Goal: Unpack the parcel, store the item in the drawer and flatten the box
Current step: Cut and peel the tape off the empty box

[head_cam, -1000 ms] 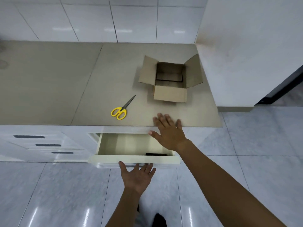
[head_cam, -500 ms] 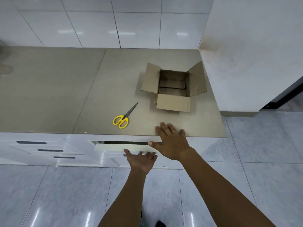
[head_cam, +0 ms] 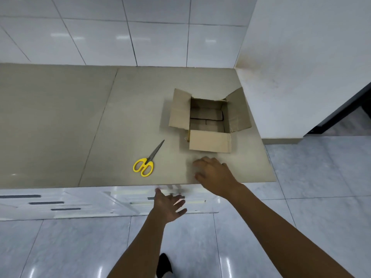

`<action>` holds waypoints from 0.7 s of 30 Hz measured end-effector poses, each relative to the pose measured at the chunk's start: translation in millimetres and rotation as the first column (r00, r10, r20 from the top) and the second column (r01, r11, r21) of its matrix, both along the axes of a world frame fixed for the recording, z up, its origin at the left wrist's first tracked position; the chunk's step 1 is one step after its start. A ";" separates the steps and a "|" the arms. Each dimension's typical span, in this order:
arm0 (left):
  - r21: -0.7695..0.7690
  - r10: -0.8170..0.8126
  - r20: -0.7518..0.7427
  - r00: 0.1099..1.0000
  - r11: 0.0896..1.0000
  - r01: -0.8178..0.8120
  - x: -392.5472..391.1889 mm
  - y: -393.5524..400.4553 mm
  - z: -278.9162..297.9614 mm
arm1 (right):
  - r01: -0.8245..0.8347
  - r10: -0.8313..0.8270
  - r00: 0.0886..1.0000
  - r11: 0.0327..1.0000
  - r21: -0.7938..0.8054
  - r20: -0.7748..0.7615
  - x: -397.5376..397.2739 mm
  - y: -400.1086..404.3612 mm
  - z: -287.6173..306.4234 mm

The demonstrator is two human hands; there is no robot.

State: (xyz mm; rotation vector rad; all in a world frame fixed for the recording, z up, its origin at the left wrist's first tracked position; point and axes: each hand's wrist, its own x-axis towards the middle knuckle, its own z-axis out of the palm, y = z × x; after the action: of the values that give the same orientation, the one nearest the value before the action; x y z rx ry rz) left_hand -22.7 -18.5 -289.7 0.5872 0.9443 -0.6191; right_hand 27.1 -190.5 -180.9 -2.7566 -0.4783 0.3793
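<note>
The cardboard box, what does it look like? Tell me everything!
The cardboard box is plain brown and stands upright on the beige countertop, near the right end by the white wall. All its top flaps are folded outward, so it is open. Inside only the bottom flaps show; it looks empty. No hand touches it; the right hand rests just in front.

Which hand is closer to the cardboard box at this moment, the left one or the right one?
The right hand. It lies on the countertop just in front of the cardboard box, apart from it. The left hand is lower, at the drawer front below the counter edge.
</note>
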 end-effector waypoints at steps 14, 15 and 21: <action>0.518 -0.999 -0.042 0.007 -0.016 0.855 44.2 70.6 126.6 | 0.099 -0.168 0.870 0.981 0.170 0.465 21.6 -9.5 34.6; 0.552 -0.999 -0.027 -0.022 -0.033 0.833 52.9 64.8 141.2 | 0.106 -0.174 0.862 0.980 0.166 0.476 26.2 -10.5 37.9; 0.949 -0.992 -0.023 0.121 -0.060 -0.311 106.7 16.3 186.2 | 0.112 -0.209 0.846 0.969 0.219 0.490 53.8 -26.2 46.7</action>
State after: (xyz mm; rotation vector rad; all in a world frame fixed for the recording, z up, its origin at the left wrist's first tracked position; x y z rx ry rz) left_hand 83.9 -2.1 -103.5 2.4907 -0.4492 -0.0704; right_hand 80.9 -216.7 -134.2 -2.6651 -0.3705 -0.4352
